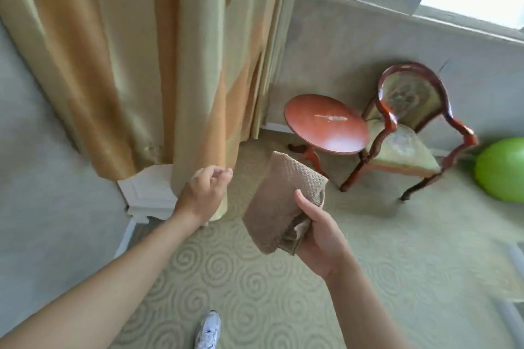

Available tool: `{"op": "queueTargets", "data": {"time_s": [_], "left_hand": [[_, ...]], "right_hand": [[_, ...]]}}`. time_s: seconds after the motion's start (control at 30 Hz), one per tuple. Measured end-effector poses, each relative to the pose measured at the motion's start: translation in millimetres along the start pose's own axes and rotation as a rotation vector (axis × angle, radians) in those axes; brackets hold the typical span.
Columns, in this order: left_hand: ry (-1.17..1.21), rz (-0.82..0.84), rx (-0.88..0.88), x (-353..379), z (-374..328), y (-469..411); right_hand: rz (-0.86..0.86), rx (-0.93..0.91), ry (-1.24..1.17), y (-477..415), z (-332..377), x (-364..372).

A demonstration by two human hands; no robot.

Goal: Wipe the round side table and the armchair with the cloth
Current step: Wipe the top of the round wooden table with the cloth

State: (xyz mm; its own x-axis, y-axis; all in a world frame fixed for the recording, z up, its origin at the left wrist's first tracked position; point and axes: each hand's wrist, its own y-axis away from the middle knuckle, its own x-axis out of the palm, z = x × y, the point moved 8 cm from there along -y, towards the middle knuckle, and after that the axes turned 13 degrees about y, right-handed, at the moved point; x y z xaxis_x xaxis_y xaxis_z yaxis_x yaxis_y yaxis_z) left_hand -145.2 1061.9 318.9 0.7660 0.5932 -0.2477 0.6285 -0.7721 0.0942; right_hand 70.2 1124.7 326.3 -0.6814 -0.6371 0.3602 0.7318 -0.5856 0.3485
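A striped curtain (127, 65) hangs left, a green ball (502, 170) lies right on swirl-patterned carpet (226, 278).

bare carpet (283, 292) ahead, curtain (141, 65) crowding left
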Motion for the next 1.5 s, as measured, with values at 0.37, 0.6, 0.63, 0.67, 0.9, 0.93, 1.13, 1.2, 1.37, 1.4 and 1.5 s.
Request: {"op": "queueTargets", "data": {"time_s": [0.37, 0.6, 0.63, 0.67, 0.9, 0.93, 1.13, 1.2, 1.37, 1.4, 1.5], "left_hand": [[-0.409, 0.333, 0.054, 203, -10, -162], [-0.513, 0.358, 0.106, 332, -38, -268], [-0.526, 0.355, 0.104, 352, -42, -281], [-0.54, 0.348, 0.096, 372, -46, -293], [-0.583, 0.249, 0.03, 474, -86, -374], [-0.58, 0.238, 0.034, 484, -91, -385], [-0.611, 0.222, -0.016, 530, -88, -472], [-0.627, 0.25, -0.058, 546, -71, -506], [-0.656, 0.339, -0.173, 588, -11, -591], [-0.667, 0.343, -0.18, 596, 0, -608], [-0.702, 0.342, -0.215, 614, 34, -654]], "right_hand": [[-0.384, -0.072, -0.38, -88, 95, -190], [-0.391, -0.12, -0.442, -149, 148, -336], [-0.386, -0.116, -0.457, -160, 154, -358], [-0.378, -0.112, -0.47, -172, 162, -379], [-0.339, -0.061, -0.558, -252, 229, -490], [-0.338, -0.061, -0.565, -264, 239, -502], [-0.364, -0.026, -0.572, -352, 281, -570], [-0.406, 0.004, -0.563, -384, 286, -596], [-0.526, 0.033, -0.523, -459, 290, -656], [-0.554, 0.042, -0.522, -474, 289, -669], [-0.636, 0.079, -0.559, -520, 282, -704]]}}
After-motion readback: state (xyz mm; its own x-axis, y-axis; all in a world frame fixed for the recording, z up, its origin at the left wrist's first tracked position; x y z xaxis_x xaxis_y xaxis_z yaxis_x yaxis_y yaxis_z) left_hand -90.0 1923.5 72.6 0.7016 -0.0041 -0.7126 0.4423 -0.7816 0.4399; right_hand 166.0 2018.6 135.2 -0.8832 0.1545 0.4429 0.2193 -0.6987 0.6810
